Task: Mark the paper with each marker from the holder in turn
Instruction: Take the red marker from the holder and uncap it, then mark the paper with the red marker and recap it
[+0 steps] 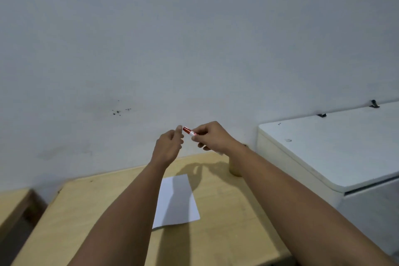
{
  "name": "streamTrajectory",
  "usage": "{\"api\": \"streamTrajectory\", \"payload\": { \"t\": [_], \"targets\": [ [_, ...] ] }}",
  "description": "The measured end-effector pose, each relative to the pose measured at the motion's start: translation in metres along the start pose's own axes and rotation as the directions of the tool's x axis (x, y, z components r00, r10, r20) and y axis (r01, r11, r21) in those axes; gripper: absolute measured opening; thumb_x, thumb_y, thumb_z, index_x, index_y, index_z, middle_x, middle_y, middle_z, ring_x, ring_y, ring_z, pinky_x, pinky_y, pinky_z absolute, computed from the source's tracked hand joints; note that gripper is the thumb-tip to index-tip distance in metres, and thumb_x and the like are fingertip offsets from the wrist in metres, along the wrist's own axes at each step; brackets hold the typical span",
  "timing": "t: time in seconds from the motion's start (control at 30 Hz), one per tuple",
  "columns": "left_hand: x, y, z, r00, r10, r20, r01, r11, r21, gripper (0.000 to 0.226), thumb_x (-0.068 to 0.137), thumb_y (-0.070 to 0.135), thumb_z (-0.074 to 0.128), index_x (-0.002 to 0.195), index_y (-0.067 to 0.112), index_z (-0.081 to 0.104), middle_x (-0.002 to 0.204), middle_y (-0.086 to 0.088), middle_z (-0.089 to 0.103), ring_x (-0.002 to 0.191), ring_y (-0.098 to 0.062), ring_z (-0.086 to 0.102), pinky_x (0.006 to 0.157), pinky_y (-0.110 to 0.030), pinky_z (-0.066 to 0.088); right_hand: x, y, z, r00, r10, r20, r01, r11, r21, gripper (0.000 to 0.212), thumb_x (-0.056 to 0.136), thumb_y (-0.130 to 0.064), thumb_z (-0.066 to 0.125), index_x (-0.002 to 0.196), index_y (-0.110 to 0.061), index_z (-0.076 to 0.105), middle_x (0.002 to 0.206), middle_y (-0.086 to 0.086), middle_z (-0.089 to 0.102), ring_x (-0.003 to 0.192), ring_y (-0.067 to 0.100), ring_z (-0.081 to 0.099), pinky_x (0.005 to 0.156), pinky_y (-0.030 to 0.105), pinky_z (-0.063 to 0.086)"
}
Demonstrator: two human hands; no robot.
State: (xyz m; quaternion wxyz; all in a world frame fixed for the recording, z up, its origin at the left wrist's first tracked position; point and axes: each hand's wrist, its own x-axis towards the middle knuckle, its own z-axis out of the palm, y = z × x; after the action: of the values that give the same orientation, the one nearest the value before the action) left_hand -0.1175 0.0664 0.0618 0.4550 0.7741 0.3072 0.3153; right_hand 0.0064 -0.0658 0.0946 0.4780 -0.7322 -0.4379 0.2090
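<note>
My right hand (pixel 212 137) is raised above the far edge of the table and grips a red and white marker (pixel 189 131), whose red end points left. My left hand (pixel 170 147) is just left of that end, fingers loosely curled, thumb tip almost touching the marker; it holds nothing that I can see. A white sheet of paper (pixel 176 201) lies flat on the light wooden table (pixel 226 211) below my forearms. A tan cylindrical holder (pixel 234 168) stands at the back of the table, mostly hidden behind my right wrist.
A white cabinet or appliance with a flat top (pixel 336 147) stands against the table's right side. A second wooden surface (pixel 13 205) sits lower at the left. A plain grey wall (pixel 194 49) rises directly behind the table.
</note>
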Motion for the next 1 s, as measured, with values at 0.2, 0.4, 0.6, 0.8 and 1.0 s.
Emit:
{"api": "streamTrajectory", "payload": {
  "t": [0.2,0.4,0.6,0.8,1.0],
  "targets": [
    [-0.022,-0.017,-0.055,0.998,0.035,-0.051,-0.027,0.988,0.153,0.073,0.103,0.061,0.035,0.072,0.005,0.07,0.065,-0.001,0.064,0.065,-0.022,0.056,0.061,-0.033,0.039,0.001,-0.021,0.061,0.982,-0.019,0.189,0.028,0.999,-0.044,0.012,0.095,-0.022,0.078,0.103,-0.014,0.082,0.087,-0.001,0.078,0.069,0.012,0.063,0.064,0.024,0.048],
    [-0.023,-0.065,-0.112,0.984,-0.026,-0.177,0.097,0.91,0.404,0.066,0.107,0.051,0.029,0.054,0.014,0.044,0.057,-0.003,0.05,0.065,-0.031,0.051,0.06,-0.035,0.035,0.008,-0.025,0.111,0.944,-0.283,0.171,0.33,0.853,-0.405,0.015,0.095,-0.019,0.077,0.107,-0.016,0.084,0.093,-0.001,0.079,0.081,0.015,0.067,0.074,0.031,0.05],
    [-0.035,-0.139,-0.151,0.977,-0.034,-0.211,0.182,0.648,0.74,0.06,0.105,0.056,0.022,0.078,0.013,0.055,0.088,-0.009,0.067,0.085,-0.035,0.062,0.07,-0.037,0.041,0.027,0.009,0.113,0.985,-0.169,-0.025,0.158,0.958,-0.239,0.011,0.092,-0.021,0.076,0.099,-0.016,0.083,0.081,-0.006,0.069,0.067,0.007,0.056,0.061,0.024,0.04],
    [-0.05,-0.192,-0.126,0.997,-0.066,-0.037,0.057,0.336,0.94,0.046,0.102,0.055,0.033,0.116,0.017,0.055,0.108,-0.005,0.07,0.103,-0.03,0.064,0.084,-0.042,0.04,0.041,0.04,0.12,0.99,-0.029,-0.137,0.016,0.996,-0.091,0.008,0.09,-0.014,0.079,0.097,-0.016,0.083,0.073,-0.007,0.066,0.073,0.018,0.061,0.072,0.029,0.048],
    [-0.047,-0.213,-0.127,0.995,-0.093,-0.031,0.065,0.391,0.918,0.053,0.099,0.063,0.04,0.116,0.014,0.052,0.108,-0.007,0.069,0.099,-0.033,0.064,0.077,-0.041,0.04,0.045,0.053,0.119,0.989,0.055,-0.139,-0.047,0.997,0.059,0.008,0.092,-0.012,0.079,0.092,-0.02,0.078,0.081,0.004,0.07,0.067,0.016,0.064,0.058,0.018,0.051]
  ]
}}
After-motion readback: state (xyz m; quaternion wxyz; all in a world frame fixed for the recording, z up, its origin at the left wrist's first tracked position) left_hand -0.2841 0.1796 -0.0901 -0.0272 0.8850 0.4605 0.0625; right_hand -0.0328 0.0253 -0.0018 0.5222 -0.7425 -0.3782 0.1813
